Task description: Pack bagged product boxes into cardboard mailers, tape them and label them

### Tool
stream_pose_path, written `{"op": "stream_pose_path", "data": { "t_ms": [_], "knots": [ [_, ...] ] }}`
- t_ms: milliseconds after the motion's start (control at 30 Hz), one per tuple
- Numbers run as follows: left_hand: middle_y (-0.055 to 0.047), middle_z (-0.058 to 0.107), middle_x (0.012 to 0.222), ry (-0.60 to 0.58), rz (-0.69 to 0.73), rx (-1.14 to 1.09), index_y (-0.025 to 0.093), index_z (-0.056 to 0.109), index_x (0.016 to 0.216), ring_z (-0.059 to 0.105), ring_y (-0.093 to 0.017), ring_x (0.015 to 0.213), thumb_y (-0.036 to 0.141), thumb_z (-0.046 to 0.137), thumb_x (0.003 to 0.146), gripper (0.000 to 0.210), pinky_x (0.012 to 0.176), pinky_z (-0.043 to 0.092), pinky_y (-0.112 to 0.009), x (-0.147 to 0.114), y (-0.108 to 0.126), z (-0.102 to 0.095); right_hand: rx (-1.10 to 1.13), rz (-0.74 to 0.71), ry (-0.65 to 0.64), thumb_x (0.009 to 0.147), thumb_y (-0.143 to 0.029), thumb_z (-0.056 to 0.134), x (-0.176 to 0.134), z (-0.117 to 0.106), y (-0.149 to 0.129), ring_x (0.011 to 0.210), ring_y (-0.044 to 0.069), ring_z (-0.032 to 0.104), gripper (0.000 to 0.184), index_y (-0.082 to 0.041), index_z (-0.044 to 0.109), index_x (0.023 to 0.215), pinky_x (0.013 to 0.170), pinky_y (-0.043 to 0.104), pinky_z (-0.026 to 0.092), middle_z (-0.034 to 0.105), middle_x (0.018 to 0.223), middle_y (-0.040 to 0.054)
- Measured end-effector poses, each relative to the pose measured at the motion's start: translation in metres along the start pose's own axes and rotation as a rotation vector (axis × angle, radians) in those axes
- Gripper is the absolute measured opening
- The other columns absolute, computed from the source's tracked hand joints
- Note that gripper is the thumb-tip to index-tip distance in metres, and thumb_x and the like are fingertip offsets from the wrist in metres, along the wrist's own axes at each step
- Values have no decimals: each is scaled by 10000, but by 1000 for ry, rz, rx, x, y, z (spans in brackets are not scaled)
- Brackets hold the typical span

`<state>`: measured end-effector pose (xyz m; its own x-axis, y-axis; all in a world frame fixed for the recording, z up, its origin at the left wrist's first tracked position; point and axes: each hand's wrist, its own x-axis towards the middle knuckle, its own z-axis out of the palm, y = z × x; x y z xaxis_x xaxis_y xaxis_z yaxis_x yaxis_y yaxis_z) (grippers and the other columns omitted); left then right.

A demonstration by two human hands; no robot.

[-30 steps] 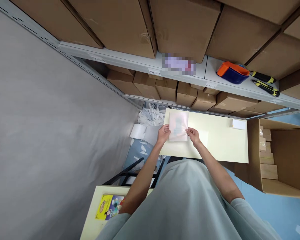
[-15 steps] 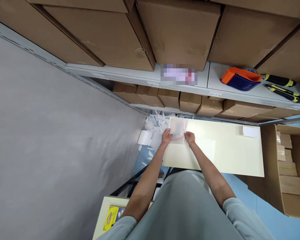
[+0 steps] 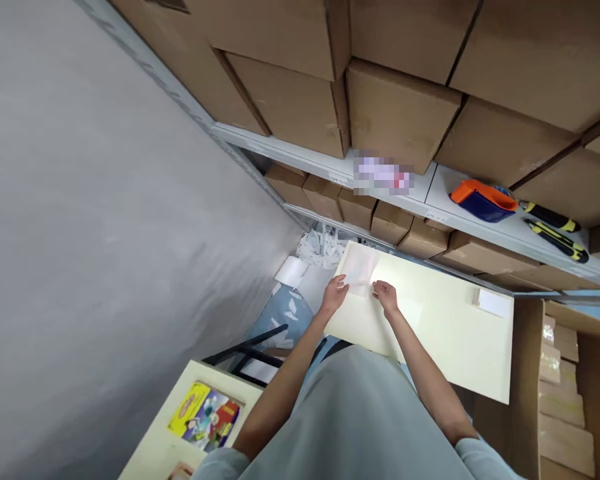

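A thin, see-through pinkish plastic bag (image 3: 360, 267) lies near the left end of a cream tabletop (image 3: 445, 327). At its near left edge is my left hand (image 3: 335, 294), fingers curled and pinched on the plastic. My right hand (image 3: 385, 296) is closed at the bag's near right edge, thumb and fingertips together on the film. The fine contact at the fingertips is too small to make out fully. A small white box (image 3: 493, 303) rests toward the right end of the tabletop.
Cardboard boxes (image 3: 405, 110) fill the shelf (image 3: 300, 157) ahead, with an orange-blue holder (image 3: 484, 201) and utility knives (image 3: 555, 240). An open carton (image 3: 525, 360) stands right. Paper scraps (image 3: 321, 248) lie by the wall; a colourful printed packet (image 3: 206, 415) sits lower left.
The view has turned and tilted. Both hands have come closer to the bag's near edge. A greyish shape seen through the plastic before no longer shows.
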<state>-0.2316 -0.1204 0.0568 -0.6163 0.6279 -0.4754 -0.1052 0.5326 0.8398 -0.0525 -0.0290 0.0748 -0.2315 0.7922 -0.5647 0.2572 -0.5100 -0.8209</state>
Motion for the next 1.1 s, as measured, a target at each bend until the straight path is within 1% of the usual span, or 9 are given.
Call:
{"op": "stream_pose_path", "data": {
  "t_ms": [100,167,267,367,500,667,800,933,1100],
  "knots": [
    [-162,752,1299,80,51,-94,201,742,1097,750,-288,1100,246,818,782,327,982,619,-452,-40,2,-11,41,10,-53,623,-665,861,-25,-13,-8,1071,320,760,619,-188,778,1008,896,437,642,823,1043,143],
    [-145,763,1265,154,105,-163,214,754,1095,747,-279,1093,298,836,786,330,976,618,-445,-67,4,-20,76,3,-128,605,-646,906,-44,-23,-11,1157,348,749,638,-196,791,1042,955,471,633,824,1147,161],
    [-131,765,1226,307,191,-219,220,764,1054,736,-277,1118,367,832,803,298,1006,602,-451,-116,7,-34,27,-22,-310,630,-674,921,-71,-36,-10,1186,358,748,665,-205,809,1089,1013,502,617,823,1192,161],
    [-138,753,1242,488,242,-245,227,755,977,723,-301,1177,400,782,851,215,1027,589,-476,-180,7,-47,-68,-40,-506,629,-723,923,-95,-36,-6,1189,367,750,709,-201,816,1097,1021,511,611,825,1187,166],
    [-163,750,1253,708,239,-263,249,736,903,699,-344,1249,419,744,898,170,1034,582,-499,-278,-8,-57,-176,-68,-790,585,-782,928,-134,-7,2,1176,392,760,752,-203,820,1054,984,519,625,833,1158,171],
    [-163,763,1222,944,157,-246,235,721,867,718,-345,1221,493,751,885,261,1027,590,-520,-385,-47,-69,-277,-137,-1100,618,-848,879,-198,31,13,1099,391,786,758,-209,826,1021,958,514,625,844,1091,169],
    [-168,766,1222,1112,131,-240,214,717,875,720,-332,1229,557,739,889,344,1029,589,-513,-446,-75,-89,-375,-166,-1287,633,-885,850,-249,52,19,1000,380,804,782,-199,820,1007,950,517,617,845,1035,169],
    [-170,762,1242,1281,162,-228,217,719,899,712,-323,1252,542,715,918,325,1020,595,-491,-502,-97,-113,-446,-192,-1428,633,-898,842,-306,77,28,975,375,808,777,-214,812,999,926,508,624,847,1020,156],
    [-153,769,1250,1469,226,-235,226,717,895,727,-299,1229,512,684,957,294,1037,594,-474,-583,-136,-147,-494,-254,-1595,664,-881,837,-401,114,51,946,341,809,747,-216,801,1002,895,471,627,844,1044,155]
  ]
}}
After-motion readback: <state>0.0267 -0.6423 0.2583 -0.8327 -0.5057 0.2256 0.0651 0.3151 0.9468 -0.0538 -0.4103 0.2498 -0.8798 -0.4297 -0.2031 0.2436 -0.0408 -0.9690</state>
